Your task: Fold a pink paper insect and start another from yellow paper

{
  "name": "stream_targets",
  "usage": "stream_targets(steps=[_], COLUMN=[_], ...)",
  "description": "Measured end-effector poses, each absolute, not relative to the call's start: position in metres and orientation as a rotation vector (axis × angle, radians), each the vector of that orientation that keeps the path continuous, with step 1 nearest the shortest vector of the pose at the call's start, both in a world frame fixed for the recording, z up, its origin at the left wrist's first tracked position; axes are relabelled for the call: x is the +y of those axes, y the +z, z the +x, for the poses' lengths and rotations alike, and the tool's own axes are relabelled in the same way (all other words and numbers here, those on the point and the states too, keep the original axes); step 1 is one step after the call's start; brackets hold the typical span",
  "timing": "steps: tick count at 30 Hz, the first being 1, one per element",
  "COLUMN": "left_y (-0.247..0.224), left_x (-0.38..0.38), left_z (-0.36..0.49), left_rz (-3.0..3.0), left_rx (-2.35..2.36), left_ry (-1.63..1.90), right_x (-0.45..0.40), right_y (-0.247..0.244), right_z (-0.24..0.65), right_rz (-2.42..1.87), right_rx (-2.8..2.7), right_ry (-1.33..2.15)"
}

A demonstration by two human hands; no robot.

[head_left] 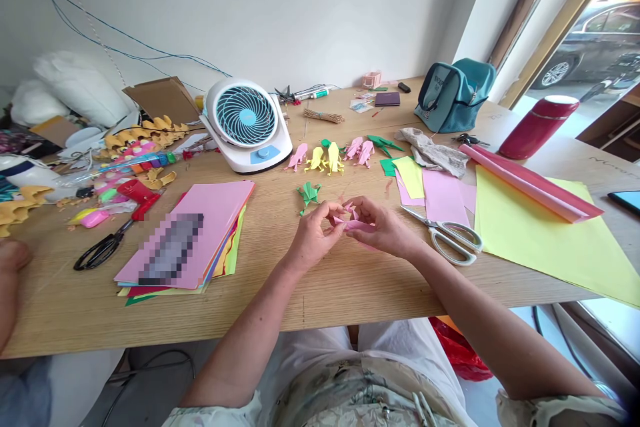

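While held over the bench (pixel 350 297) just on the near side of a green origami frog (pixel 309 193), looks like a small piece of folded pink paper (pixel 360 225), pinched by thumb and fingers of the left hand (pixel 316 230) at one end and of the right hand (pixel 383 228) at the other. With both hands close together, clamped on the paper by the fingertips; cannot tell the exact fold behind the fingers. Should weigh almost nothing, feel dry and slightly stiff along the creases, yet crush or tear readily under a hard squeeze, and hardly slip. Best taken lightly by the layered edges, well off any thin points. Lying near the right hand, white-handled scissors (pixel 433 223); farther back, a row of pink and yellow origami frogs (pixel 334 159)
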State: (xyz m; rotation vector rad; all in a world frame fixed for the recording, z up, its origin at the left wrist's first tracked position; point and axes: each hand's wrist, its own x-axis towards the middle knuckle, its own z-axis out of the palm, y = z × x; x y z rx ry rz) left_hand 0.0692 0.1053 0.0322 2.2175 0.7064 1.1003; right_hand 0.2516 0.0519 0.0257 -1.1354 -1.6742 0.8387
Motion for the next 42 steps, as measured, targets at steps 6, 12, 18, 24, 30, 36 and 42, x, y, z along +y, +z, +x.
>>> stream_targets(steps=[6, 12, 18, 24, 30, 36, 42], left_y=[0.031, 0.028, 0.032, 0.031, 0.032, 0.031, 0.031], left_x=[0.103, 0.107, 0.100, 0.097, 0.099, 0.100, 0.100], left_z=[0.073, 0.074, 0.074, 0.075, 0.075, 0.076, 0.076], left_rz=[2.078, 1.818, 1.946, 1.973, 1.883, 1.793, 1.791], left_rx=[0.747, 0.683, 0.702, 0.753, 0.734, 0.732, 0.720], left_ry=[1.048, 1.043, 0.988, 0.989, 0.927, 0.917, 0.954], right_x=[0.052, 0.053, 0.057, 0.060, 0.054, 0.052, 0.053], right_y=[0.028, 0.033, 0.026, 0.018, 0.026, 0.030, 0.028], right_z=[0.250, 0.260, 0.260, 0.255, 0.251, 0.246, 0.246], right_rz=[-1.143, -1.022, -1.028, -1.085, -1.093, -1.101, -1.126], right_rx=[-1.683, -1.557, -1.586, -1.617, -1.653, -1.654, -1.623], right_ry=[0.814, 1.206, 1.269, 1.037, 0.920, 0.912, 0.888])
